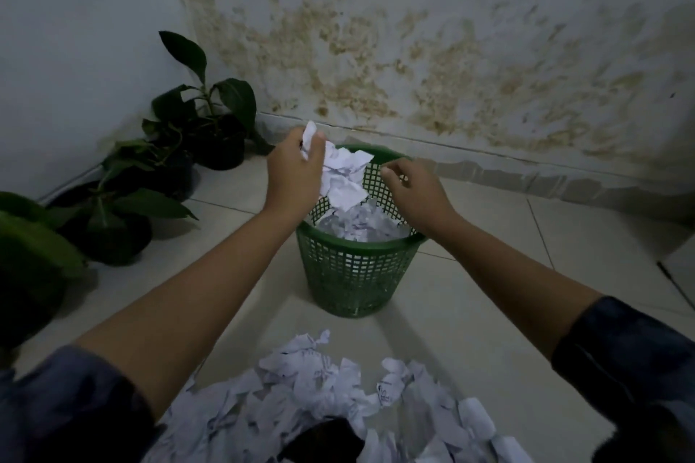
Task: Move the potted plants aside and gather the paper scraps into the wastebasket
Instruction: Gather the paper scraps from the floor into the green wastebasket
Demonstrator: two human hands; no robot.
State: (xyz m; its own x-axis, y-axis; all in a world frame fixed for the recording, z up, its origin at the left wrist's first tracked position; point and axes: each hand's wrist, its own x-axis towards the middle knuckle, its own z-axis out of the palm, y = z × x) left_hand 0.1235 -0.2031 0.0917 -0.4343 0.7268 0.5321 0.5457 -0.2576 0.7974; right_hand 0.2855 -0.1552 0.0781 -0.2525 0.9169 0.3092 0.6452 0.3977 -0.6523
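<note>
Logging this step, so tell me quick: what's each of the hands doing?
Left hand: grips crumpled paper scraps above the wastebasket.
Right hand: loosely curled, holding nothing.

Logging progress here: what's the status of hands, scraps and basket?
Left hand gripping white crumpled paper scraps over green plastic mesh wastebasket. Right hand open above rim. Basket part-filled; white scrap pile remains on floor. Nothing in the way.

Potted plants (180,147) left of wastebasket (353,271); paper scraps (331,387) before it.

I see bare floor (470,312) right of the wastebasket (353,274). Potted plants (124,207) crowd the left wall, and a paper heap (338,398) blocks the near floor.
</note>
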